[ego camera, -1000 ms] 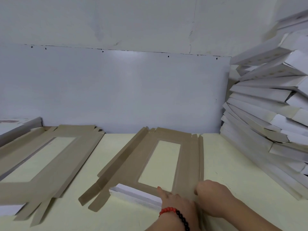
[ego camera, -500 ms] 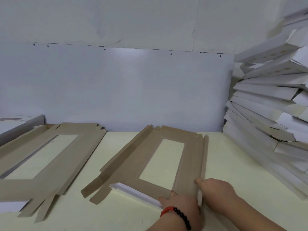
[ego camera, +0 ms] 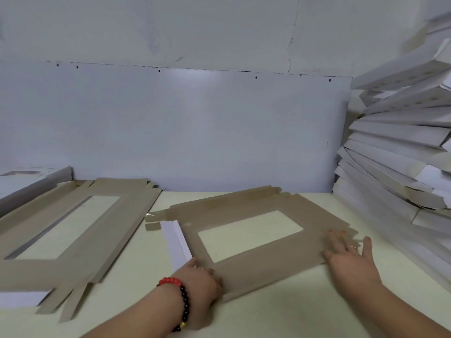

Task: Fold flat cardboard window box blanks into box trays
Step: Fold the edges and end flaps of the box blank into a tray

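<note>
A brown cardboard window blank (ego camera: 266, 272) lies flat on the pale yellow table (ego camera: 280, 313), brown side up, its long side now running left to right. A white flap (ego camera: 177, 242) is folded over at its left end. My left hand (ego camera: 199, 284), with a red and black bead bracelet on the wrist, holds the blank's near left corner, fingers curled at the edge. My right hand (ego camera: 349, 254) lies flat with spread fingers on the blank's right end.
A pile of flat brown window blanks (ego camera: 68, 230) lies at the left. Several folded white box trays (ego camera: 400, 147) are stacked in a leaning heap at the right. A white panel wall (ego camera: 195, 130) closes the back of the table.
The blank has been turned about a quarter turn, from pointing away from me to lying crosswise. My right hand has slid out to its right end and flattened. My left hand stays at the near corner.
</note>
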Demonstrator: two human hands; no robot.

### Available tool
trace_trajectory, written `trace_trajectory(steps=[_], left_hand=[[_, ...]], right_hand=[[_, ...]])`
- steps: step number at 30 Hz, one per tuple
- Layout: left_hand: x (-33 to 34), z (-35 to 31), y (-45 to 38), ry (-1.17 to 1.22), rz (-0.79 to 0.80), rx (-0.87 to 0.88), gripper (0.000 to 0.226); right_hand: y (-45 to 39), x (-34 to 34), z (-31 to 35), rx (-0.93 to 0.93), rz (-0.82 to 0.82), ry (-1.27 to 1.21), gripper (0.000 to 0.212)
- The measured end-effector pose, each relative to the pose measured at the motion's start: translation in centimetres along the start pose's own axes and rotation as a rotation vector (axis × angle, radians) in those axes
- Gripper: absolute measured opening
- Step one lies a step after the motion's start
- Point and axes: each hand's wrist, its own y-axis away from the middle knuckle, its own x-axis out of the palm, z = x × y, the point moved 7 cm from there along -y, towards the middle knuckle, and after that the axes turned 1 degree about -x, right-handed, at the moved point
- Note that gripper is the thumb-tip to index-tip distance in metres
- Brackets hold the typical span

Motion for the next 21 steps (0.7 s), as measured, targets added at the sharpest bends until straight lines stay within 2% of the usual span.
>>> trace_trajectory(steps=[3,7,11,16,20,21], left_hand=[[0.6,2.2,-0.2,-0.051,0.006,-0.067,0.044],[0.9,4.5,-0.9,-0.027,-0.035,-0.261,0.051],[0.5,3.5,-1.9,0.082,-0.124,-0.312,0.065],[-1.8,-1.8,-4.3,0.26,-0.275,-0.204,0.067],[-3.3,-6.1,-6.1,0.393,-0.301,-0.171,0.054],[-3.4,-6.4,-6.3,0.43,-0.29,-0.192,0.049]], right_hand=[[-0.3,0.0,0.3,-0.142,0.0,-0.022,0.052],[0.3,-0.9,1.0,-0.233,0.01,-0.149,0.019],[1.0,-2.3,2.3,-0.295,0.005,-0.121,0.027],[3.4,-5.3,6.9,-0.397,0.047,-0.069,0.029],[5.9,-9.2,10.7,-0.433,-0.175,-0.162,0.027],[6.5,-9.3,11.3,-0.441,-0.143,-0.178,0.026]])
